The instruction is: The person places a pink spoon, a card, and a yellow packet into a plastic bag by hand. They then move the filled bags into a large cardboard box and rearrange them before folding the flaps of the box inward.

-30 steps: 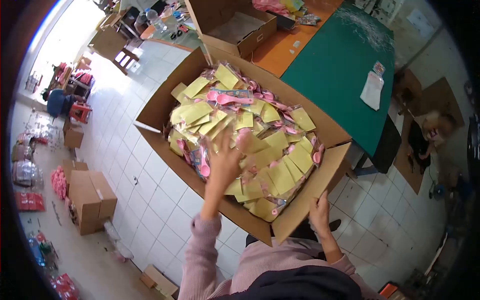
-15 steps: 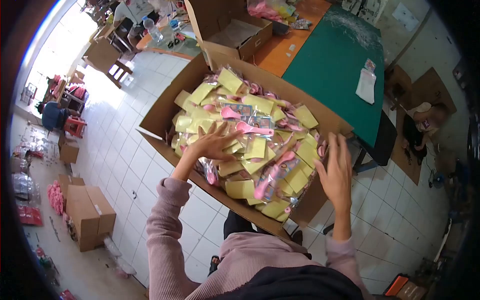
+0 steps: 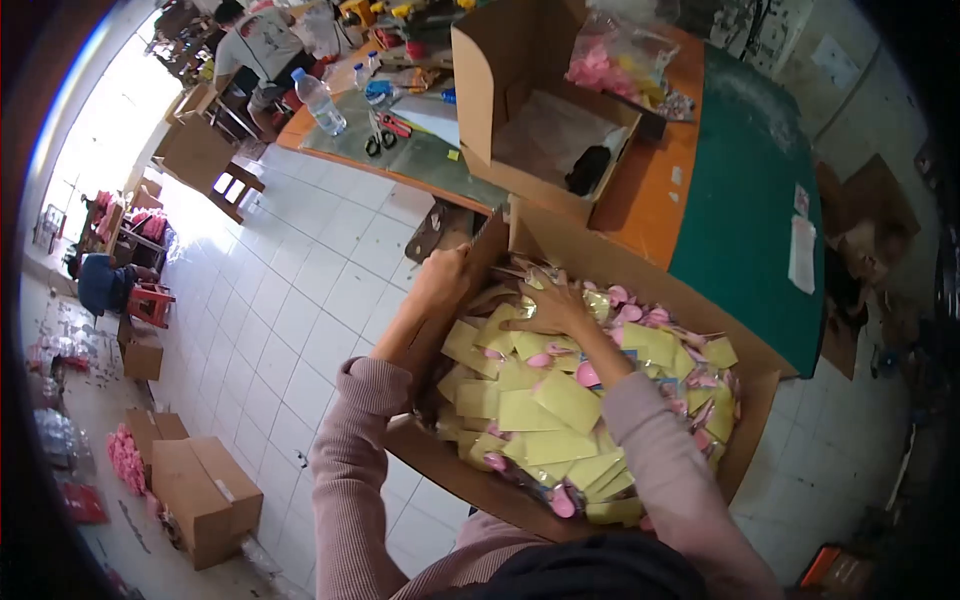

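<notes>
A large cardboard box [image 3: 745,330] in front of me is filled with clear packets [image 3: 560,405] holding yellow cards and pink plastic spoons. At the box's far left side, my left hand [image 3: 441,281] is closed around the upper edge of the wall. My right hand [image 3: 556,306] reaches over the contents to the far left corner, its fingers spread on the packets there. A pink spoon [image 3: 588,374] shows next to the right forearm. What lies beneath the right fingers is hidden.
Behind the box stands a worktable with an open carton [image 3: 480,110], scissors [image 3: 380,135] and a water bottle [image 3: 318,102]. A green tabletop [image 3: 745,230] lies to the right. Closed cartons [image 3: 205,495] sit on the floor at left. Another person [image 3: 262,50] works at the back.
My left hand has gone from the packets to the box's left wall and closed on it. My right hand has crossed from the right side onto the packets. The view has shifted.
</notes>
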`<state>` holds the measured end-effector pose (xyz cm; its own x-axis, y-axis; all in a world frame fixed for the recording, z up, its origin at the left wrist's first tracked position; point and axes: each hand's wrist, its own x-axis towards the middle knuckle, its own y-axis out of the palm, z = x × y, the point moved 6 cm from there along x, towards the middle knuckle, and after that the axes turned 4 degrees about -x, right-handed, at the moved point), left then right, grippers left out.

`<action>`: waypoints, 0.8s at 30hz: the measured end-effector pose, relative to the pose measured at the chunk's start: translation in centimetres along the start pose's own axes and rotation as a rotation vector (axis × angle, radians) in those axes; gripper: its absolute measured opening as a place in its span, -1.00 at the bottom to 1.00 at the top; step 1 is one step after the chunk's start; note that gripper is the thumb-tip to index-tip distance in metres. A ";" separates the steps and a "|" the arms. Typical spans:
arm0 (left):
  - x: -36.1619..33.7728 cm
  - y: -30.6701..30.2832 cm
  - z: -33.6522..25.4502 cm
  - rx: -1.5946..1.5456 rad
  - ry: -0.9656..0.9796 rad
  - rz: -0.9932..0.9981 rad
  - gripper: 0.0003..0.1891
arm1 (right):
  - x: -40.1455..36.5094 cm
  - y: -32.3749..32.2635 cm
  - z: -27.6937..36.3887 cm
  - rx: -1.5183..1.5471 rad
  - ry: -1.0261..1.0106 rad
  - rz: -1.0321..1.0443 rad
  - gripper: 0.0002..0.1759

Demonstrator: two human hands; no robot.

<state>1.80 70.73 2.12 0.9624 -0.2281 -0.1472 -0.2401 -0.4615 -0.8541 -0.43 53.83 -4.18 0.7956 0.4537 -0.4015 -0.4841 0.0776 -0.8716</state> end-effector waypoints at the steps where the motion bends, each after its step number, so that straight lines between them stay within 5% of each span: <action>1: 0.0 -0.5 0.6 -0.116 0.001 -0.035 -0.60 | -0.3 0.8 0.3 0.012 0.012 0.017 0.02; 4: -0.7 -1.2 -0.7 -0.294 0.000 -0.086 -0.64 | 0.5 2.2 0.2 -0.119 -0.016 0.020 0.04; 6: -0.9 -0.6 -2.8 -0.043 0.016 -0.109 -0.70 | 4.8 4.5 -2.1 -0.057 0.133 0.136 0.04; 7: -0.6 -1.3 -2.6 -0.042 0.015 -0.112 -0.70 | 5.5 4.2 -1.5 0.036 -0.067 0.009 0.03; 10: 0.2 -1.7 -0.1 -0.234 -0.025 -0.068 -0.71 | 5.4 5.8 -2.5 -0.111 0.042 0.220 -0.02; 14: -0.1 -0.8 -0.4 -0.241 0.043 -0.065 -0.72 | 4.5 5.2 -1.8 -0.040 0.039 0.197 -0.05; 16: -0.2 -0.5 -2.8 -0.041 0.020 0.055 -0.71 | 5.5 4.1 -1.1 -0.016 0.049 0.069 -0.03; 22: -0.2 -2.5 3.0 -0.456 -0.083 0.049 -0.70 | 3.4 3.0 1.4 -0.296 0.105 -0.044 -0.10; 24: -1.7 -2.3 2.3 -0.595 -0.017 -0.054 -0.70 | 1.7 0.0 3.2 -0.536 0.157 -0.250 -0.14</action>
<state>1.00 74.21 3.20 0.9759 -0.1798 -0.1237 -0.2161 -0.8743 -0.4347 -0.19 57.49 -3.94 0.9255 0.3396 -0.1675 -0.0574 -0.3112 -0.9486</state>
